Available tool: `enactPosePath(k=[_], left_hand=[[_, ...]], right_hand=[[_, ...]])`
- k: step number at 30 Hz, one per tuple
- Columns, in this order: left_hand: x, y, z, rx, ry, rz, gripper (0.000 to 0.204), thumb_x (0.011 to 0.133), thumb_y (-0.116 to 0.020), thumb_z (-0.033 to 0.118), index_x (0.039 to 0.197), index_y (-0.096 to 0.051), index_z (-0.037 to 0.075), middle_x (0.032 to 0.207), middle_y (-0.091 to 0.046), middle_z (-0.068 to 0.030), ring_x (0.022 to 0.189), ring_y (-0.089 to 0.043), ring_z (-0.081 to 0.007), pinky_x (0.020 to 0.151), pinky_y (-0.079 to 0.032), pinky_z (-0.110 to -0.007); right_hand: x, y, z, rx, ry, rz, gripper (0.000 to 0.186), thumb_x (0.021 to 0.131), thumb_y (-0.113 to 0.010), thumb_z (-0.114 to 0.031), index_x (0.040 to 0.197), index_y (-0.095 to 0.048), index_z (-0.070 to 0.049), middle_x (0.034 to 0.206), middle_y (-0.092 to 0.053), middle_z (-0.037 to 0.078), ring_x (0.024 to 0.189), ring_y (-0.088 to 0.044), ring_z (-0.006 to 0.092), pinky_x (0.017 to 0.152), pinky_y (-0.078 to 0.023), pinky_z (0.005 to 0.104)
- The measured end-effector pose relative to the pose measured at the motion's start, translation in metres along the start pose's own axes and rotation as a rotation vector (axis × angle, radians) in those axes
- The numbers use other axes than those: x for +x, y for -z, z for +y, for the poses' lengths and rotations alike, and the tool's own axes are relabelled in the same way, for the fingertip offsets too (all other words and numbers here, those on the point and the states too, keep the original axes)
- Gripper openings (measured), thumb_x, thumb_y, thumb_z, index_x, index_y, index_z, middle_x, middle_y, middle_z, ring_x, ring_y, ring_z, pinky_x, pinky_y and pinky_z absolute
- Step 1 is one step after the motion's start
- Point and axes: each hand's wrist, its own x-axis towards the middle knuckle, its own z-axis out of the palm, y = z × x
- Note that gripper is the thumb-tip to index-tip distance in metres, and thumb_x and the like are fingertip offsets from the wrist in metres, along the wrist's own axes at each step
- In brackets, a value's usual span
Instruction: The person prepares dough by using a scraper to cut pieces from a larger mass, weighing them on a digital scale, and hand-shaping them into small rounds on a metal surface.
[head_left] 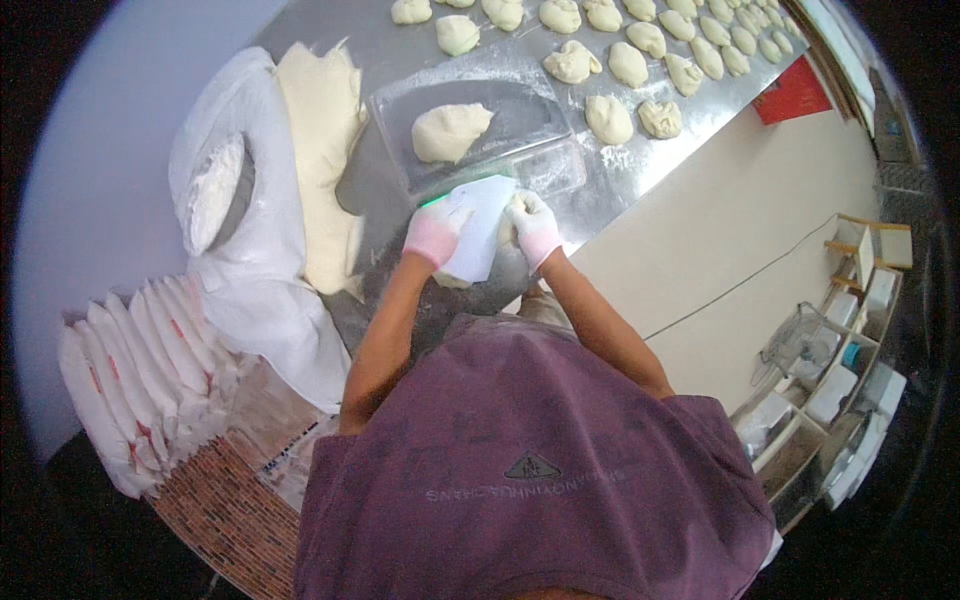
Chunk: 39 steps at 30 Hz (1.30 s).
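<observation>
Both my hands wear thin white gloves with pinkish cuffs, close together over the near edge of the metal table. My left hand (434, 232) is closed on the left side of a flat white sheet-like piece (484, 228), whose exact kind I cannot make out. At its right edge my right hand (533, 226) has curled fingers around a bit of pale dough (507, 238), mostly hidden. Some green edging shows behind the white piece. Just beyond stands a clear plastic tray (392, 110) containing a dough lump (450, 133). More dough (452, 282) peeks out below the white piece.
Several dough lumps (627, 64) cover the far table. Left of the tray stretches a long dough slab (322, 150), beside an open white sack of flour (216, 190). Stacked white sacks (140, 370) stand lower left. Shelving (800, 440) and a red box (792, 94) are at right.
</observation>
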Motion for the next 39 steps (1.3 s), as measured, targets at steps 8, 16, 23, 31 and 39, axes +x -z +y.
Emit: enactPosePath(k=[8,16,23,31,39], left_hand=[[-0.128,0.020,0.008,-0.543,1.008,0.587,0.036,0.084,-0.057,0.023,0.105,-0.060,-0.005,0.099,-0.064,-0.0154,0.088,-0.059,-0.0183,0.080,-0.043,-0.031],[-0.122,0.049,0.041,-0.664,1.116,0.603,0.033,0.083,-0.056,0.021,0.102,-0.060,-0.006,0.096,-0.065,-0.0107,0.088,-0.058,-0.0174,0.080,-0.044,-0.030],[-0.082,0.052,0.038,-0.655,0.791,0.492,0.031,0.084,-0.052,0.018,0.104,-0.058,-0.006,0.101,-0.062,-0.0150,0.094,-0.057,-0.0220,0.084,-0.042,-0.032],[0.024,0.059,0.018,-0.041,0.236,0.377,0.028,0.084,-0.046,0.022,0.097,-0.059,0.001,0.102,-0.058,-0.0232,0.097,-0.055,-0.0380,0.084,-0.044,-0.044],[0.117,0.044,-0.035,0.106,0.593,0.025,0.030,0.081,-0.049,0.023,0.099,-0.061,0.003,0.101,-0.060,-0.0211,0.096,-0.056,-0.0383,0.083,-0.045,-0.044]], right_hand=[[-0.027,-0.029,0.038,-0.598,0.331,-0.246,0.040,0.077,-0.058,-0.015,0.113,-0.051,-0.001,0.096,-0.057,0.016,0.092,-0.055,0.0271,0.082,-0.044,0.0338],[-0.047,-0.051,0.051,-1.405,0.817,-0.452,0.053,0.071,-0.058,-0.018,0.119,-0.044,-0.001,0.120,-0.049,0.020,0.112,-0.046,0.0348,0.096,-0.036,0.0410],[-0.003,0.025,0.046,-0.679,0.517,-0.218,0.047,0.077,-0.055,-0.008,0.122,-0.045,0.003,0.113,-0.054,0.019,0.106,-0.052,0.0284,0.094,-0.040,0.0348],[0.025,0.054,-0.028,-0.441,0.481,0.042,0.047,0.083,-0.054,-0.011,0.126,-0.042,0.004,0.122,-0.049,0.017,0.113,-0.047,0.0248,0.097,-0.036,0.0318],[0.063,0.048,-0.067,-0.508,0.544,0.013,0.053,0.081,-0.056,-0.020,0.125,-0.042,0.006,0.120,-0.052,0.021,0.112,-0.051,0.0280,0.095,-0.039,0.0318]])
